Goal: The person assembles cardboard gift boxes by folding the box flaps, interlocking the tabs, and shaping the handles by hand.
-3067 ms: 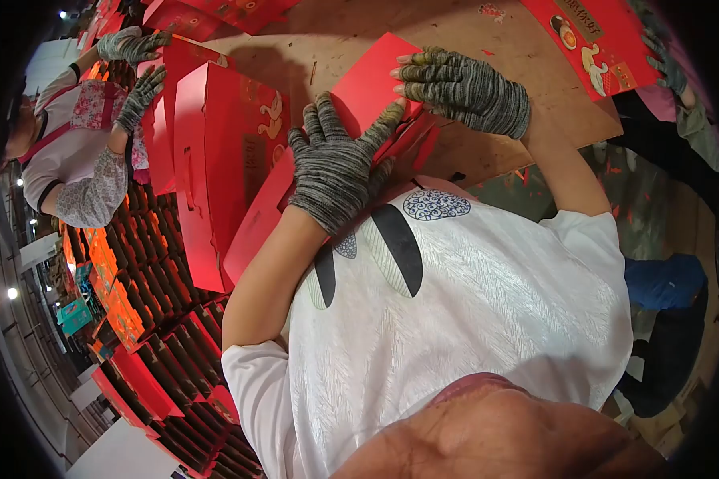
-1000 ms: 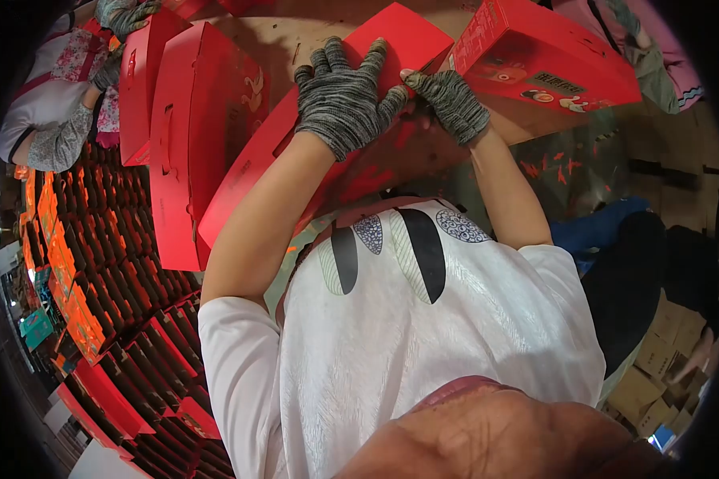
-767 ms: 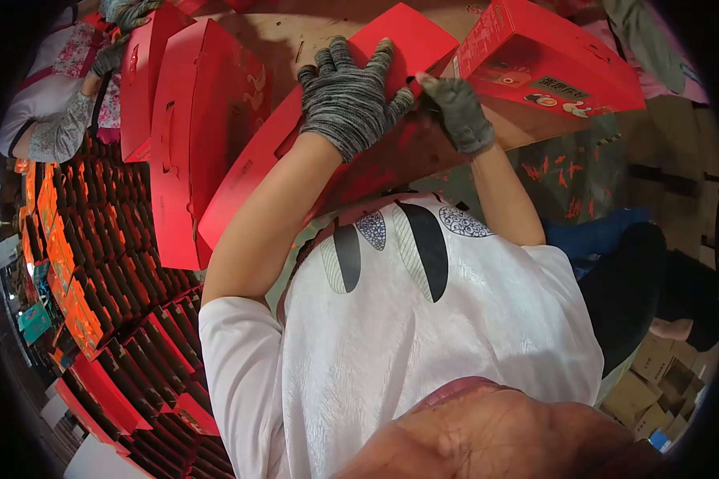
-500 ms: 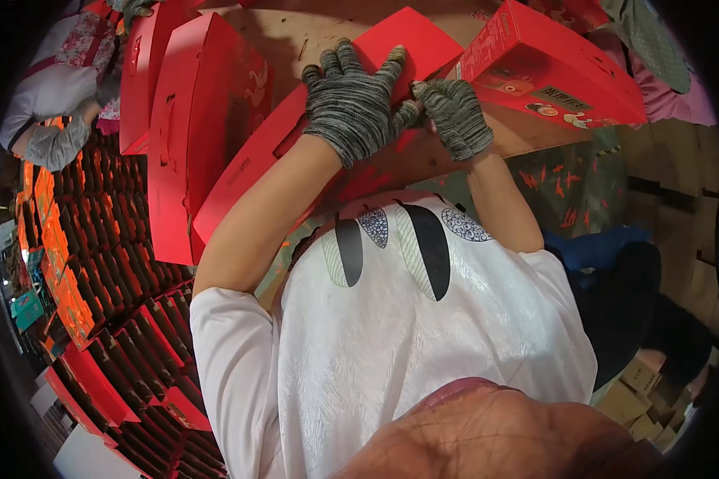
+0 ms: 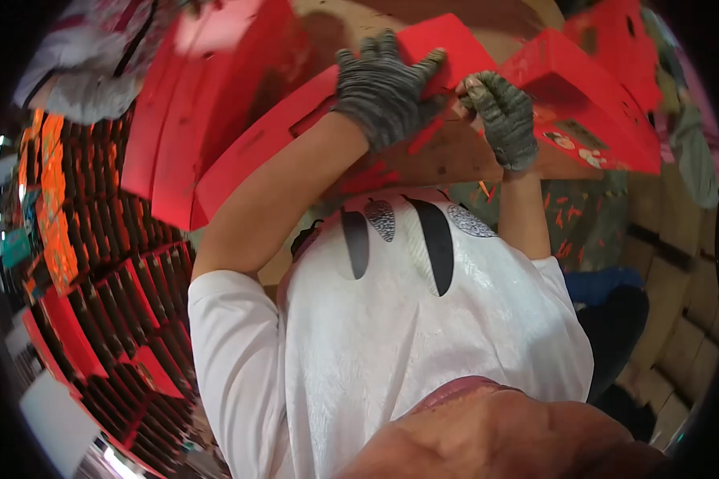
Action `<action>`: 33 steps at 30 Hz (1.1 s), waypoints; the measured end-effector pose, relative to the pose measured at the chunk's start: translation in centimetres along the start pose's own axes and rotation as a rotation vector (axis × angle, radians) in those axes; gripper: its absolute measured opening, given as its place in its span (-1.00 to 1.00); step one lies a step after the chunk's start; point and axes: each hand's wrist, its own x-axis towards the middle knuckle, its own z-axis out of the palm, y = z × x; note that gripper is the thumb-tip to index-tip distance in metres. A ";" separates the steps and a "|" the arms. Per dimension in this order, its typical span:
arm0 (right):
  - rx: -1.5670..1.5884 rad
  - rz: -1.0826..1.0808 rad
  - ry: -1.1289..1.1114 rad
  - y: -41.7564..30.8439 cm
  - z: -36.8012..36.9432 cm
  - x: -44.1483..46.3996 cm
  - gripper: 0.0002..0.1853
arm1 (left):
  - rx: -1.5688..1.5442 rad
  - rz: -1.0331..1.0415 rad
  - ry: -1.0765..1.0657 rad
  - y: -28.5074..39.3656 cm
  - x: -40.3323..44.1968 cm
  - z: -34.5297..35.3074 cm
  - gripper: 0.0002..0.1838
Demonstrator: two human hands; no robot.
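Note:
My left hand (image 5: 382,92), in a grey striped knit glove, lies on a red carton (image 5: 449,49) with its fingers spread. The carton lies slantwise on the brown table (image 5: 463,156), and a slot shows in its long side. Just right of the carton, my right hand (image 5: 499,120), gloved alike with bare fingertips, is raised with the fingers pinched together. Whatever may be between those fingertips is too small to make out. Red cut-out scraps (image 5: 427,136) lie beside the carton, below my left hand.
More red cartons (image 5: 224,88) stand to the left, and another printed carton (image 5: 587,108) is at the right. A co-worker's grey sleeve (image 5: 94,96) shows at upper left. Stacked cartons (image 5: 108,319) fill the lower left. Red scraps (image 5: 566,215) litter the floor.
My right hand has drawn away from the carton's edge, toward the right. My left hand stays spread on the carton. Another red carton now shows at upper right. The view has shifted somewhat.

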 end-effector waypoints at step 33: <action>-0.874 -0.689 -0.556 -3.8 9.7 -0.8 -0.31 | -0.269 0.176 -0.236 -10.3 -19.4 -8.7 -0.20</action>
